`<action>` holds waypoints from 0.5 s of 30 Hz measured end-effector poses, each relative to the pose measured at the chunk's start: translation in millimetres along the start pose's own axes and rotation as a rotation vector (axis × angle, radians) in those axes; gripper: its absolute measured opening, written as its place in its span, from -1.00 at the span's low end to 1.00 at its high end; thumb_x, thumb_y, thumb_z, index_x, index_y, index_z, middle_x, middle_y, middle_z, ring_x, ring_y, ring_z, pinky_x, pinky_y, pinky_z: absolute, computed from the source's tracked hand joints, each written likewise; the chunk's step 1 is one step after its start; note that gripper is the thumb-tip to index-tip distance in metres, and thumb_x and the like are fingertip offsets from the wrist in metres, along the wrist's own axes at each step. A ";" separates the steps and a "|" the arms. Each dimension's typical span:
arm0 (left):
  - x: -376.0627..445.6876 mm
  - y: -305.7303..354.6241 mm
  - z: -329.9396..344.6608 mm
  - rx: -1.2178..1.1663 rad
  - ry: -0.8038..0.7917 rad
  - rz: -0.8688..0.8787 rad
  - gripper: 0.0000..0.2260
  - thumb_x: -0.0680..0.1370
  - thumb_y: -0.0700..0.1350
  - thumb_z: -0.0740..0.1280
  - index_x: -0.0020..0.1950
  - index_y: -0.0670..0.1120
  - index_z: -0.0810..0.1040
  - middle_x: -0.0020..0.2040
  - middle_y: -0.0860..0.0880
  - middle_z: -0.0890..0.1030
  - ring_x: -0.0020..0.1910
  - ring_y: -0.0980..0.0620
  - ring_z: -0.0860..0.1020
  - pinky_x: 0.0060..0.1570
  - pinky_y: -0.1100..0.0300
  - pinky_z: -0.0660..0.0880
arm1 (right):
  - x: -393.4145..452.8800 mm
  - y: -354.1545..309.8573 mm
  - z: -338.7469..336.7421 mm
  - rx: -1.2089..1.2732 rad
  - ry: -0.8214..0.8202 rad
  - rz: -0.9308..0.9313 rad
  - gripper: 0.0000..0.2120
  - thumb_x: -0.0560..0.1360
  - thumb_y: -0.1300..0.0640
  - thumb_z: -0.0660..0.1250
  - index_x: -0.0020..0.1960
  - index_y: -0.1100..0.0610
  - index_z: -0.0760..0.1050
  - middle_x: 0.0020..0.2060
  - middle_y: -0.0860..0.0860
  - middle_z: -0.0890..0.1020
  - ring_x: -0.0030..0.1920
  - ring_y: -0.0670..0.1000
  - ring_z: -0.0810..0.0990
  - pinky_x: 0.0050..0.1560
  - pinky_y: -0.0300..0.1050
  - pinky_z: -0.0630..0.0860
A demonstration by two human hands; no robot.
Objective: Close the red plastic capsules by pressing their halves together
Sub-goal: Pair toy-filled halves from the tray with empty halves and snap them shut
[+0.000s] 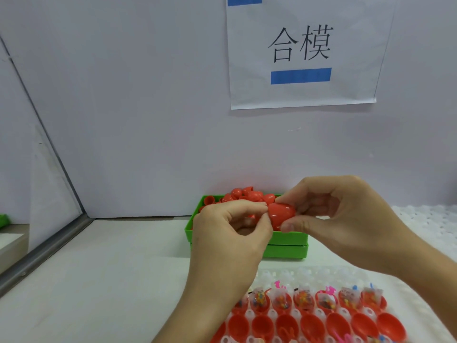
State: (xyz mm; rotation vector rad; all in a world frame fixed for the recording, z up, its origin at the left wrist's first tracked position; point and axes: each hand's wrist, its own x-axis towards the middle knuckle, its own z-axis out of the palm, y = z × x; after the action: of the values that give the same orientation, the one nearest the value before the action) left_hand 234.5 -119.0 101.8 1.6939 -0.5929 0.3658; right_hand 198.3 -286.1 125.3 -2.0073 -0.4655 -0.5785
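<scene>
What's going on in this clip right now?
A person holds a red capsule in the air with both hands, the left hand pinching one end and the right hand gripping the other. Behind it sits a green bin heaped with red shells. In front lies a tray with a row of open halves holding small toy packets.

a pale lilac-grey wall [138,100] fills the upper part of the view, evenly lit with no hard shadows. a white paper sign [301,53] hangs on it, printed with two large black chinese characters above a blue bar [300,76]. at the left, a partition panel [22,134] edged with a grey metal frame [47,251] slants down to meet an off-white tabletop [103,280].
</scene>
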 end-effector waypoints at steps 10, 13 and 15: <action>1.6 2.4 -2.2 -0.192 -0.001 -0.106 -0.87 0.43 -0.31 0.51 -0.13 -0.09 0.66 -0.22 0.04 0.73 -0.23 0.09 0.71 -0.22 0.36 0.58 | 0.0 -0.1 3.0 -0.010 0.033 0.000 -0.72 0.29 0.41 0.56 -0.13 0.09 0.66 -0.26 -0.05 0.73 -0.22 -0.06 0.72 -0.08 -0.15 0.64; 1.0 2.4 -2.6 -0.233 -0.062 -0.069 -0.84 0.43 -0.30 0.50 -0.07 -0.07 0.69 -0.17 0.06 0.74 -0.18 0.10 0.71 -0.15 0.37 0.58 | 0.9 -0.5 -1.1 -0.026 0.069 0.005 -0.75 0.30 0.39 0.55 -0.15 0.09 0.66 -0.26 -0.04 0.73 -0.23 -0.05 0.72 -0.10 -0.10 0.64; 0.9 2.8 -3.3 -0.231 -0.106 -0.042 -0.79 0.41 -0.30 0.52 -0.04 -0.03 0.71 -0.16 0.08 0.74 -0.15 0.12 0.71 -0.12 0.38 0.58 | 0.9 -0.9 -2.9 -0.025 0.072 0.012 -0.75 0.31 0.39 0.55 -0.14 0.10 0.66 -0.26 -0.03 0.73 -0.24 -0.05 0.72 -0.10 -0.11 0.64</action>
State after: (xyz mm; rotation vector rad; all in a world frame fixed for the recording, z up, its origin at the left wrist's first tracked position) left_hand 233.9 -116.4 105.2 1.5079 -0.6504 0.1704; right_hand 198.0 -288.1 127.7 -2.0047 -0.4038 -0.6495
